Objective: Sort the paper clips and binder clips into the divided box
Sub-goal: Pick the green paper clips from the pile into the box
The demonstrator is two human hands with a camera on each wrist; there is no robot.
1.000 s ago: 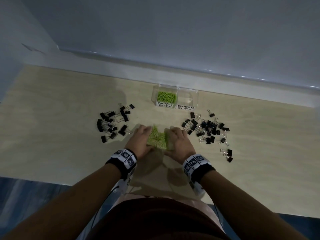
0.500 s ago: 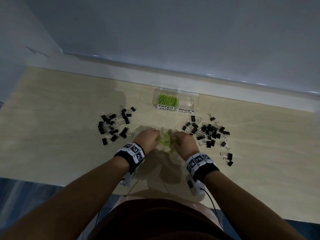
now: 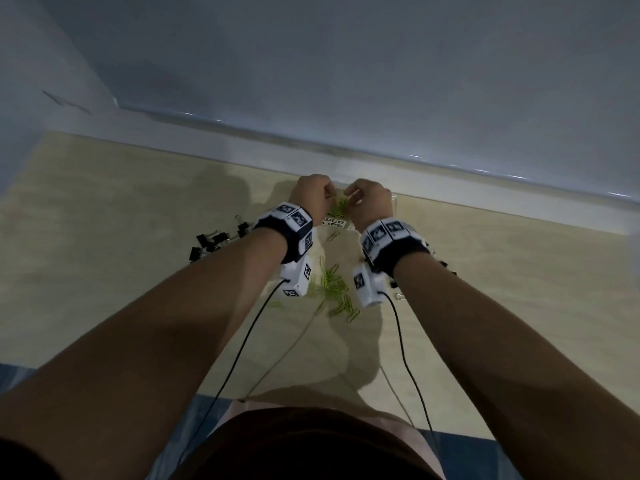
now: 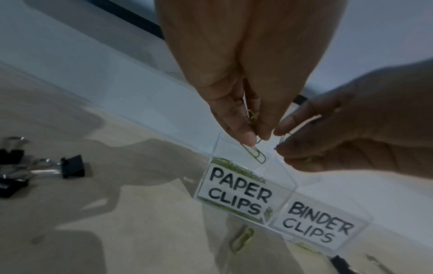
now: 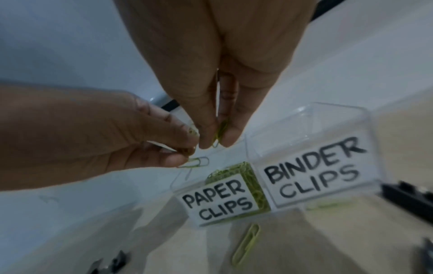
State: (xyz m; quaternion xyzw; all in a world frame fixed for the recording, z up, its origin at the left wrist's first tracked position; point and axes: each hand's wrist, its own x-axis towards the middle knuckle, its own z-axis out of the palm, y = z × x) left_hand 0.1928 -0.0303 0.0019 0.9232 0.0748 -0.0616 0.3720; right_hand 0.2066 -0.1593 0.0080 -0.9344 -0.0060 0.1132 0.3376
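The clear divided box [image 4: 288, 187] [image 5: 339, 118] carries labels PAPER CLIPS and BINDER CLIPS; green paper clips fill part of its left compartment [image 5: 234, 172]. Both hands hover just above that compartment. My left hand [image 3: 311, 194] [image 4: 253, 133] pinches green paper clips, one dangling below its fingertips [image 4: 255, 155]. My right hand [image 3: 369, 199] [image 5: 216, 142] pinches green paper clips too. In front of the box lies a single paper clip [image 5: 246, 242], and a loose pile of green paper clips [image 3: 334, 289] lies on the table between my wrists.
Black binder clips lie scattered left of the box [image 3: 214, 240] [image 4: 72, 166] and more on the right [image 5: 407, 196], mostly hidden by my right wrist. The wooden table [image 3: 104, 271] ends at a pale ledge and wall behind the box.
Both hands lifted from the green pile near me and moved away to the box, carrying pinched paper clips; part of the pile stays on the table.
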